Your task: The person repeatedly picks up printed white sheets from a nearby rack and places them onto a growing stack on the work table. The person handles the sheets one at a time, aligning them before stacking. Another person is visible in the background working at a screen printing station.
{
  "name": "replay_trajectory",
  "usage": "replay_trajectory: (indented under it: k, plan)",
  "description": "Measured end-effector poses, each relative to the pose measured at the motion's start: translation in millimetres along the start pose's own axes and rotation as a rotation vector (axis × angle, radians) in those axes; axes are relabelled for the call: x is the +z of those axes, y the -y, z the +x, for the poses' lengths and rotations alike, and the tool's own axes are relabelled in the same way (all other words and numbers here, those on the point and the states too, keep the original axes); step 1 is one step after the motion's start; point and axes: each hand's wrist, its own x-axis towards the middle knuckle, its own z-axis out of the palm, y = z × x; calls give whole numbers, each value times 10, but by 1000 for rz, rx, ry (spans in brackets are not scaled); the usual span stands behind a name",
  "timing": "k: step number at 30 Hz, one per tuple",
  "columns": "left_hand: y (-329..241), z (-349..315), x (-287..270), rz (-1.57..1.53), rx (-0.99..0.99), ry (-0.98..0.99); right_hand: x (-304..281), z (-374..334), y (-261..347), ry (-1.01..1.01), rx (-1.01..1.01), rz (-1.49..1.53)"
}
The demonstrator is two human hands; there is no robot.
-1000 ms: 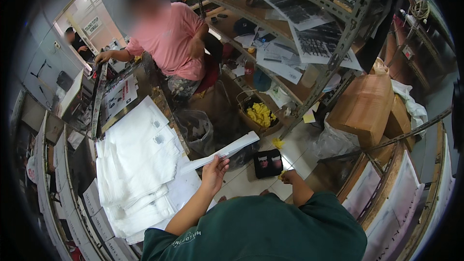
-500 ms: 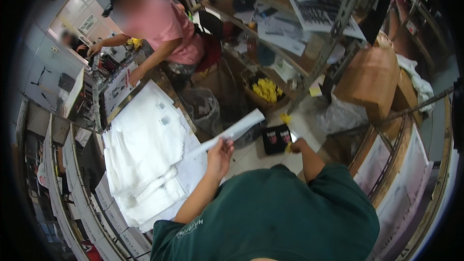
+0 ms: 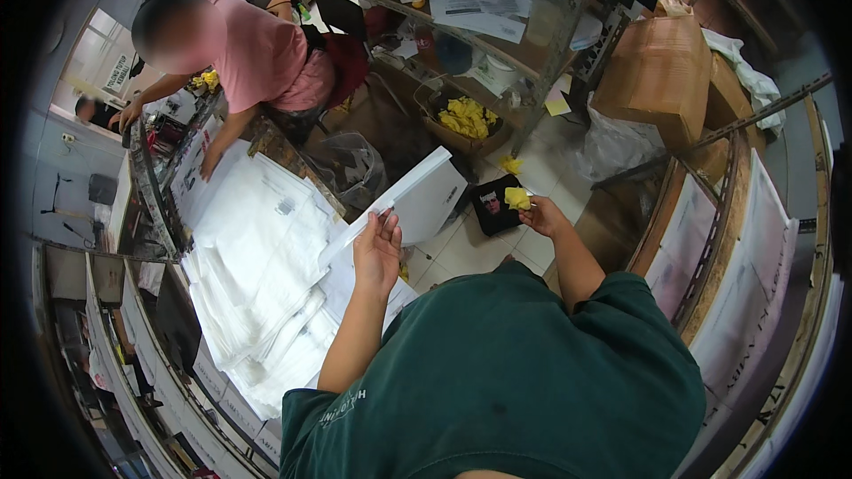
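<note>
My left hand [image 3: 379, 253] is closed on the near edge of a thin white panel [image 3: 422, 200], which is tilted so one broad face shows. Its left end reaches over a pile of white sheets [image 3: 257, 293] on the table. Between the fingers of my right hand [image 3: 546, 217] is a crumpled yellow piece [image 3: 516, 199]; whether it is cloth or paper I cannot tell. Below that piece, low down, lies a black square item [image 3: 489, 213] with a printed face on it, partly covered by the yellow piece.
Across the table a person in a pink shirt [image 3: 262, 53] leans over it. A carton of yellow scraps [image 3: 466, 118] stands below a metal shelf [image 3: 577, 13]. Cardboard boxes [image 3: 652, 80] are stacked at right, near racks of framed screens [image 3: 754, 284]. A clear plastic bag [image 3: 346, 168] stands by the table.
The white panel has turned to show more of its face. My right hand has brought the yellow piece up over the black item's right side. The whole view has shifted.
</note>
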Motion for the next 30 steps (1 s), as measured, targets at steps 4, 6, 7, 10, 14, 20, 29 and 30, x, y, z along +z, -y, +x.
replay_trajectory:
  k: [4,6,7,10,14,20,29,30]
  plan:
    - [-27,-36,-7,-7,-17,35,-78,-146,-205,-176,80,-267]
    - [-39,-58,-7,-16,-15,13,-171,-185,-337,-174,117,-381]
    - [-45,-65,-9,-16,-13,34,-241,-188,-416,-209,124,-429]
    - [-62,-90,-27,-8,-12,34,-502,-100,-610,-275,265,-723]
    - [-74,-103,-51,10,-25,38,-798,-178,-810,-583,-39,-1740]
    - [54,-19,-18,43,-143,178,-828,-711,-701,-481,490,-1795]
    - [851,153,64,333,-226,323,1677,-677,-604,-20,-324,-495]
    - [929,164,73,342,-234,367,1855,-744,-537,-30,-344,-437]
